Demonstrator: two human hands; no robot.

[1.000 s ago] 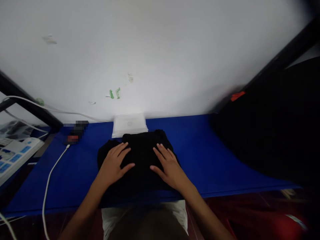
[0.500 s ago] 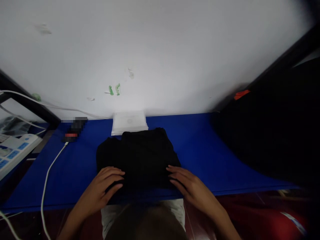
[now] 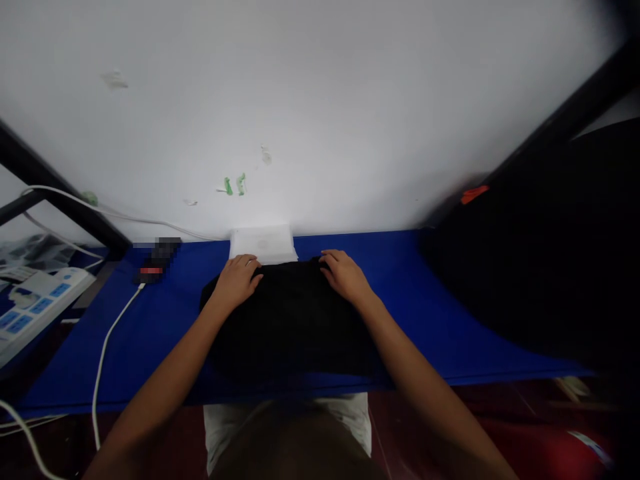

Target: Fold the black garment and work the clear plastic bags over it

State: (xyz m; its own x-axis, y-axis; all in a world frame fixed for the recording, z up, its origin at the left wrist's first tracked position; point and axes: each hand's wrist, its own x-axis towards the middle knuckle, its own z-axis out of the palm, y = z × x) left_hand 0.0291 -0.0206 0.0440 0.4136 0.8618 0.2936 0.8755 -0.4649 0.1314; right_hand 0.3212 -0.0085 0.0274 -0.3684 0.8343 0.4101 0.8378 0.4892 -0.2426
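Garment: black folded cloth (image 3: 293,320) lies flat on the blue table cover (image 3: 430,320), its far edge touching a white packet (image 3: 263,244) by the wall.
Left hand: left hand (image 3: 236,281) rests on the far left corner of the cloth, fingers curled over the edge; whether they pinch the fabric or only press it I cannot tell.
Right hand: right hand (image 3: 345,275) sits on the far right corner, fingers bent down onto the edge (grip likewise unclear).
Risk, fold: an uneven pull by the two hands would likely skew the layers and open the fold.
Risk, packet: the white packet lies just under the fingertips, so it could be caught up with the cloth edge.
Risk, cable: white cable (image 3: 107,340) and the dark device (image 3: 155,261) lie well to the left, clear of the arms unless the left elbow swings wide.
Risk, near edge: cloth reaches the table's near edge; a drag toward the body could slide it off.
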